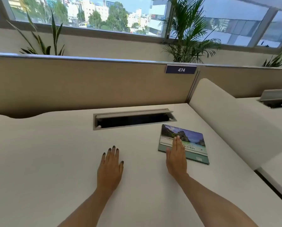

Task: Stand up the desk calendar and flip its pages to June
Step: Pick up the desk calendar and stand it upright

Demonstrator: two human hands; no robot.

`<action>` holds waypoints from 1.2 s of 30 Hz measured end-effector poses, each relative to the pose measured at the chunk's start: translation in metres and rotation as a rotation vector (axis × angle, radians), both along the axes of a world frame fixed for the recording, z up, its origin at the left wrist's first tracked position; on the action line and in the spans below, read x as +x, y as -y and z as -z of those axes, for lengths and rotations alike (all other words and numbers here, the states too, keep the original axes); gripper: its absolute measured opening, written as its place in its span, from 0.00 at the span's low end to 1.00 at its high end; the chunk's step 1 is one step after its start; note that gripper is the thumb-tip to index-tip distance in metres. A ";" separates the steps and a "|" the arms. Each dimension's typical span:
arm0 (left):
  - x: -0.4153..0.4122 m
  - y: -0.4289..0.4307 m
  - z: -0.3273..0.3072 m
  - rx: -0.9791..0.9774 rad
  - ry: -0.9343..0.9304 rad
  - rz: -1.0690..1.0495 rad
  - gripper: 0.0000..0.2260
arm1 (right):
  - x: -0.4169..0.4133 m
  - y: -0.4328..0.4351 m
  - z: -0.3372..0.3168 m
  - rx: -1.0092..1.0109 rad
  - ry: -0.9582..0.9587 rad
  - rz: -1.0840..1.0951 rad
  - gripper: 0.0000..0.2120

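White tabletop [55,153], cable slot [133,119], calendar [194,141] lying flat. Left hand [110,167] and right hand [176,156] both spread, grip holding nothing.

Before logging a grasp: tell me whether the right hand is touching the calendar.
Cannot tell. In the head view the right hand overlaps the flat calendar, fingers extended, but neither contact nor gap shows plainly.

Bright window daylight, wide-angle edge warping
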State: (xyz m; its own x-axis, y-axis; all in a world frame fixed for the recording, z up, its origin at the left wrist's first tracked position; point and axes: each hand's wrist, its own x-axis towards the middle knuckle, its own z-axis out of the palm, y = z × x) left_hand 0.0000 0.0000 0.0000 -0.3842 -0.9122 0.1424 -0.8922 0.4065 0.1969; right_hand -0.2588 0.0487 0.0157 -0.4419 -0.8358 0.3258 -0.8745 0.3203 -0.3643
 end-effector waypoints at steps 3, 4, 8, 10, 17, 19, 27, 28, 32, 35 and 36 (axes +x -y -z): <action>0.003 -0.001 0.015 0.042 -0.050 -0.014 0.32 | -0.006 0.001 0.003 0.012 0.126 0.094 0.30; 0.004 -0.004 0.018 0.016 -0.050 -0.041 0.31 | -0.005 -0.001 0.002 0.032 0.163 0.123 0.29; 0.005 -0.008 0.027 -0.002 -0.089 -0.023 0.26 | -0.005 -0.001 0.016 0.110 0.126 0.110 0.31; 0.006 -0.008 0.027 -0.008 -0.103 -0.028 0.26 | -0.004 -0.001 0.021 0.151 0.107 0.116 0.32; 0.007 -0.009 0.030 0.027 -0.127 -0.036 0.27 | 0.042 -0.013 0.024 0.120 0.061 0.006 0.38; 0.008 -0.010 0.031 0.043 -0.143 -0.031 0.28 | 0.065 -0.017 0.023 0.128 0.075 -0.019 0.36; 0.013 -0.034 0.003 0.211 -0.679 -0.140 0.25 | 0.152 -0.043 0.019 -0.006 0.002 -0.272 0.20; 0.014 -0.036 -0.001 0.261 -0.777 -0.165 0.25 | 0.158 -0.045 0.018 -0.044 -0.001 -0.315 0.17; 0.021 -0.038 -0.017 0.404 -0.962 -0.299 0.24 | 0.165 -0.047 0.007 -0.176 0.233 -0.291 0.14; 0.026 -0.040 -0.028 0.465 -0.960 -0.357 0.25 | 0.148 -0.040 -0.004 -0.185 0.556 0.195 0.15; 0.028 -0.042 -0.032 0.475 -0.960 -0.372 0.25 | 0.139 -0.037 -0.009 -0.120 0.639 0.375 0.18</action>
State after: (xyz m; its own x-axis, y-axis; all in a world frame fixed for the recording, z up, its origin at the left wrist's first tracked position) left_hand 0.0278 0.0417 0.0318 0.0032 -0.9873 -0.1587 -0.3384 -0.1505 0.9289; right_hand -0.1196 0.0861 0.0252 -0.8236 -0.5671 -0.0100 -0.3213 0.4809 -0.8158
